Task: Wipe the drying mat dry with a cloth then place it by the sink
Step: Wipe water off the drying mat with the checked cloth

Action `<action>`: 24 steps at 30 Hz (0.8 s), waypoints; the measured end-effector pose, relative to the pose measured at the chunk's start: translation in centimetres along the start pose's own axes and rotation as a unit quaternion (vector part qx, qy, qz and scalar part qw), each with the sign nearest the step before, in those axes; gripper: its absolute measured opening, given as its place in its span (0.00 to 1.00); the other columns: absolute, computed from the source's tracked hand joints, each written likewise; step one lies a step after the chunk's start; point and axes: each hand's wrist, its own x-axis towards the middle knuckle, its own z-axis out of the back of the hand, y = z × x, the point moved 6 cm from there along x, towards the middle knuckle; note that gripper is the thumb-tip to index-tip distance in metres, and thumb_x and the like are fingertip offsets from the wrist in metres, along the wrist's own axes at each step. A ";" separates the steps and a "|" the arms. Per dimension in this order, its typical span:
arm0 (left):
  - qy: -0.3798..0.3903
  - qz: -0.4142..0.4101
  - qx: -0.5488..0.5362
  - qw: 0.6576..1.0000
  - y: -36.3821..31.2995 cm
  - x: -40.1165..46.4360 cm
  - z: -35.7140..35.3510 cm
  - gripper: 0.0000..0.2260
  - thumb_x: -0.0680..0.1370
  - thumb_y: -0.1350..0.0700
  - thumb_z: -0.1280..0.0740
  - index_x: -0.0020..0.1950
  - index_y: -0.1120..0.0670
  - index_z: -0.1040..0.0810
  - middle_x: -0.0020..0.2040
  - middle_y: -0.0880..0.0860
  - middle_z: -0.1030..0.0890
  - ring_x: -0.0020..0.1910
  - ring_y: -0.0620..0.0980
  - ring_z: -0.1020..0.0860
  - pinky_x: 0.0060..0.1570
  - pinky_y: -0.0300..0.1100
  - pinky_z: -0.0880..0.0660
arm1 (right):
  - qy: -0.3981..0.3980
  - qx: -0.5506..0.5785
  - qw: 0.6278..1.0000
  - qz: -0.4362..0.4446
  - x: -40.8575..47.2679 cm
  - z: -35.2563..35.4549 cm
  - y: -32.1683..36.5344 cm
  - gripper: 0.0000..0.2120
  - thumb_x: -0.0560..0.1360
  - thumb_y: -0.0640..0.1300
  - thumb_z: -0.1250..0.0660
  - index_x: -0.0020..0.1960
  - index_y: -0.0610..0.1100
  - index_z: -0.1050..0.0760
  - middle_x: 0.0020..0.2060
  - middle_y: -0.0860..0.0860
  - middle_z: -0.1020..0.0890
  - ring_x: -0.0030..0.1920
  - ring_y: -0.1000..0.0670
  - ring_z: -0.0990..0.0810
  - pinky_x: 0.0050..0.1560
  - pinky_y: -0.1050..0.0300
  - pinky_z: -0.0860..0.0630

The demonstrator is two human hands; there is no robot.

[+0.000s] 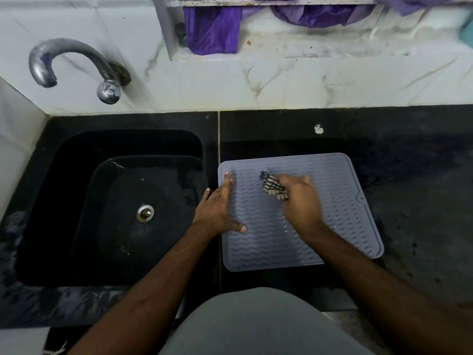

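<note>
Head view showed the right hand with its fingers curled tight around a bunched striped cloth, pressing it on the upper middle of the grey drying mat. The left hand lay flat, fingers straight, on the left edge of the mat to keep it in place. The mat lay flat on the black counter, just right of the sink. It looked thin, soft and light, probably rubbery and a little slippery when wet; its raised rim seemed the best place to take it.

Dim flat light, motion-blurred right hand, wide-angle bending at edges
</note>
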 end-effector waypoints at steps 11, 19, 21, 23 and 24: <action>-0.006 0.014 0.012 1.000 -0.2 0.2 -0.2 0.70 0.56 0.29 0.24 0.81 0.53 0.66 0.83 0.47 0.53 0.81 0.46 0.47 0.79 0.54 0.55 | 0.131 -0.169 0.932 0.293 -4.4 -7.5 1.4 0.25 0.79 0.45 0.37 0.74 0.62 0.33 0.73 0.61 0.31 0.58 0.49 0.27 0.50 0.50 0.33; 0.007 0.036 0.025 0.999 -0.7 0.4 -0.3 0.68 0.60 0.36 0.20 0.82 0.52 0.66 0.83 0.48 0.56 0.81 0.48 0.49 0.79 0.56 0.58 | 0.089 -0.216 0.941 0.245 -3.9 -2.6 -6.0 0.22 0.77 0.50 0.46 0.65 0.62 0.22 0.65 0.60 0.21 0.57 0.47 0.29 0.49 0.50 0.34; 0.004 0.041 0.026 0.999 -0.8 0.3 -0.2 0.68 0.61 0.36 0.20 0.81 0.52 0.66 0.83 0.49 0.53 0.81 0.49 0.48 0.79 0.56 0.58 | 0.092 -0.216 0.945 0.227 -3.8 -1.7 -7.7 0.21 0.77 0.51 0.46 0.64 0.61 0.22 0.65 0.60 0.21 0.57 0.47 0.28 0.49 0.50 0.35; 0.004 0.041 0.025 0.999 -0.9 0.2 -0.2 0.67 0.61 0.36 0.20 0.81 0.52 0.66 0.83 0.50 0.53 0.81 0.49 0.48 0.79 0.56 0.59 | 0.089 -0.225 0.947 0.211 -3.8 -0.7 -9.3 0.20 0.77 0.52 0.45 0.63 0.61 0.21 0.64 0.60 0.21 0.58 0.47 0.28 0.50 0.49 0.35; 0.004 0.040 0.024 0.999 -1.0 0.2 -0.3 0.67 0.61 0.36 0.20 0.82 0.52 0.66 0.83 0.50 0.53 0.81 0.49 0.49 0.79 0.56 0.59 | 0.083 -0.230 0.949 0.202 -3.9 -0.1 -10.0 0.20 0.76 0.51 0.44 0.62 0.61 0.20 0.63 0.60 0.20 0.57 0.47 0.27 0.50 0.49 0.34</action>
